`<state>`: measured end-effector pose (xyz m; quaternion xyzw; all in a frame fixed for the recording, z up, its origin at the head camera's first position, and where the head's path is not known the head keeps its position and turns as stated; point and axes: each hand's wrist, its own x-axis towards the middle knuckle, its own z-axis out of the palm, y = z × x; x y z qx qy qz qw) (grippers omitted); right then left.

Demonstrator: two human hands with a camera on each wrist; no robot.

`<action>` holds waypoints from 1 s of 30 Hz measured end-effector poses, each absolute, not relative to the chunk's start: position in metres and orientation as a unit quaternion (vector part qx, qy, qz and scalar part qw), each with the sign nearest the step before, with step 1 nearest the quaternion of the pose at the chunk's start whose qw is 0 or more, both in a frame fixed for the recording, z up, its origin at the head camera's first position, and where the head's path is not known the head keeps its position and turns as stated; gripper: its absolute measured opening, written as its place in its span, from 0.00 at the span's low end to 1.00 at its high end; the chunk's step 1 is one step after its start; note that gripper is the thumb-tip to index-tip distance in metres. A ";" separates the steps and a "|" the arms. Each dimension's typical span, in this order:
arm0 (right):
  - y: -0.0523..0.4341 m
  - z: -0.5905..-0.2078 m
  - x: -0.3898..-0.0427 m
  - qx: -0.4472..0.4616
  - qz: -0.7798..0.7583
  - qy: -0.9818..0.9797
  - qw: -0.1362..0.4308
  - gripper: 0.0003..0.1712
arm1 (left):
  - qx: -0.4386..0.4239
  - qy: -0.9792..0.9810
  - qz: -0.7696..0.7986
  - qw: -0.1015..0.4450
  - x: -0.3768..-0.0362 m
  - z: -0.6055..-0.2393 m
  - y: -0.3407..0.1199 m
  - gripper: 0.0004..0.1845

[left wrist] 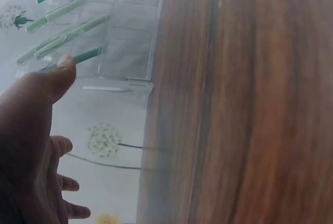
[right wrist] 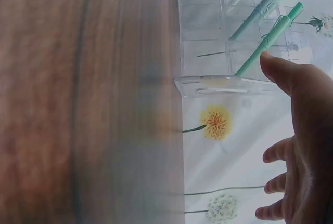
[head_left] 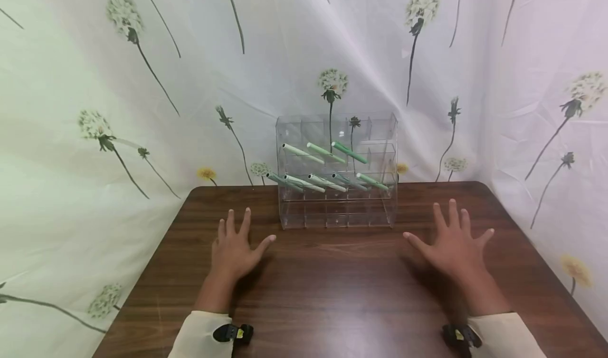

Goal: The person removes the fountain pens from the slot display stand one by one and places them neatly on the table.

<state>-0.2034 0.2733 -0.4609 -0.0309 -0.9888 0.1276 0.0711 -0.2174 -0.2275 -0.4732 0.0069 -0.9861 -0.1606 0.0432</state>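
A clear acrylic organizer [head_left: 337,210] stands at the back middle of the brown wooden table [head_left: 332,294]. Several green and pale pens [head_left: 328,181] lean in its compartments. My left hand [head_left: 235,247] rests flat on the table to the organizer's front left, fingers spread, holding nothing. My right hand [head_left: 453,242] lies flat to the front right, fingers spread too. In the left wrist view the left hand [left wrist: 31,130] shows beside the organizer [left wrist: 130,42] and its pens [left wrist: 67,8]. In the right wrist view the right hand [right wrist: 307,130] is near the organizer [right wrist: 208,37] and a green pen [right wrist: 265,42].
A white curtain [head_left: 142,83] printed with dandelions hangs behind and on both sides of the table. The table's left edge [head_left: 142,273] and right edge [head_left: 546,263] lie just outside the hands. Small black devices [head_left: 233,332] sit at both cuffs.
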 end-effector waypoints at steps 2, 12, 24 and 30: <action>0.271 -0.459 -0.206 -0.036 0.126 -0.989 0.071 0.73 | 0.001 -0.985 -0.170 0.036 -0.219 -0.473 -0.225 0.58; 0.252 -0.436 -0.216 -0.038 0.134 -0.986 0.088 0.73 | -0.030 -0.954 -0.296 0.042 -0.234 -0.481 -0.206 0.57; 0.233 -0.417 -0.233 -0.026 0.160 -0.976 0.145 0.64 | -0.048 -0.903 -0.421 0.070 -0.257 -0.489 -0.199 0.52; 0.225 -0.415 -0.241 0.001 0.178 -0.967 0.183 0.59 | -0.028 -0.850 -0.524 0.050 -0.269 -0.498 -0.195 0.47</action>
